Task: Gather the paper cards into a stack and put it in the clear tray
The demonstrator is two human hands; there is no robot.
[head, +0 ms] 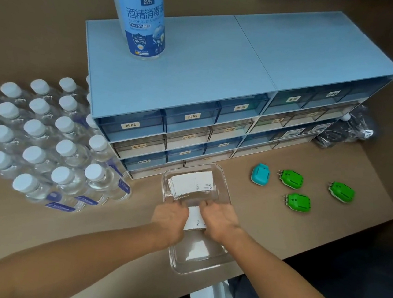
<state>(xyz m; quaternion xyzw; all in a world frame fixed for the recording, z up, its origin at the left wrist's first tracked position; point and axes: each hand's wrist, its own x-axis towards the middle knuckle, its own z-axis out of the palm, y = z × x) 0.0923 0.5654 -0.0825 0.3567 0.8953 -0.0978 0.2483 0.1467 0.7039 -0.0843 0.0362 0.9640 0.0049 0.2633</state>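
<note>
Paper cards (196, 218), light and slippery, are pinched at their side edges between left hand (170, 215) and right hand (219, 221); both grips grasp them above the clear tray (225, 186).

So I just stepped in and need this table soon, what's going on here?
A person is sorting paper cards. Both hands, left hand and right hand, hold a small stack of cards between them, over the near clear tray. A second clear tray just beyond already holds a fanned pile of cards. Behind it stands a blue drawer cabinet, with water bottles to the left and small green plug-in devices to the right.
</note>
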